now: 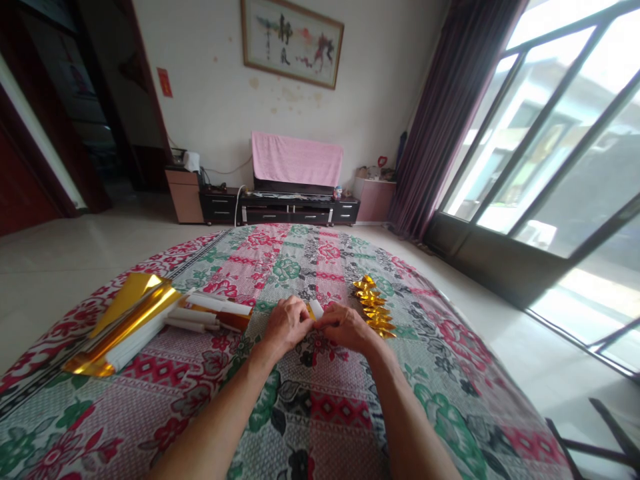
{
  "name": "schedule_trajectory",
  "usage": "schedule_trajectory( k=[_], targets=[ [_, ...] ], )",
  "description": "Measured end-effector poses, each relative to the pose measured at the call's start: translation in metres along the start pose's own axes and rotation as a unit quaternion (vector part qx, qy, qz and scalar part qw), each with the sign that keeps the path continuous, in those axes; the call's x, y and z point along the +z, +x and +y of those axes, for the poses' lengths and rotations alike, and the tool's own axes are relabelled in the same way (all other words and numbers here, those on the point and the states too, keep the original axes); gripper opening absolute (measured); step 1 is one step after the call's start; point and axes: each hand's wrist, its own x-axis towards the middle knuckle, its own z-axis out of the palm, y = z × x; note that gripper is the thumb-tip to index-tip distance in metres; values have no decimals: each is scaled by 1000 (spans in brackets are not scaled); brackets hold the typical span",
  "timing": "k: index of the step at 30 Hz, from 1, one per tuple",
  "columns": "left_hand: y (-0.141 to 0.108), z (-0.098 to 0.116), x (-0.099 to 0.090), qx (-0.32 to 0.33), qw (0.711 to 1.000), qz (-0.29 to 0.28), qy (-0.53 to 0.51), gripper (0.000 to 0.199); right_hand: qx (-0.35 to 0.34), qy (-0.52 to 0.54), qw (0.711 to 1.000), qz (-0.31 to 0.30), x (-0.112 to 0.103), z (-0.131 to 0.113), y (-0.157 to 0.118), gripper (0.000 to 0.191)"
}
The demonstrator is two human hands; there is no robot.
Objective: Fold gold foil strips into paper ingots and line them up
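My left hand [289, 325] and my right hand [345, 327] meet over the middle of the patterned cloth, fingertips pinched together. Between them they hold a small piece of white and gold paper [315, 309], partly hidden by the fingers. Just right of my right hand, several folded gold foil pieces [376, 310] lie in a row. To the left of my left hand lie white paper rolls [193, 318], and beyond them large gold foil sheets [135, 320], partly rolled.
The flowered cloth [400, 400] covers a round-edged surface. Behind it stand a low black cabinet [287, 212] and a pink cloth [297, 159]. A dark metal frame [595, 443] is at the lower right, near a large window.
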Motion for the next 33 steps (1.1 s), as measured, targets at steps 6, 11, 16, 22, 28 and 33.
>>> schedule_trajectory(
  k=[6, 11, 16, 22, 28, 33],
  targets=[
    [1, -2, 0, -3, 1000, -8, -16, 8, 11, -33, 999, 3, 3, -5, 2, 20],
    [4, -5, -1, -9, 999, -21, -41, 7, 45, -49, 997, 27, 10, -5, 5, 30],
    [6, -11, -1, 0, 997, -36, -65, 7, 77, -52, 995, 49, 15, -3, 6, 30],
    [7, -14, -3, 18, 995, -44, -93, 11, 85, -51, 994, 42, 15, -3, 7, 31],
    [7, -14, -3, 27, 995, -39, -93, 14, 91, -64, 993, 39, 15, -4, 7, 27],
    [6, -16, 0, 28, 996, -22, -83, 12, 148, -145, 972, 110, 25, -12, 9, 29]
  ],
)
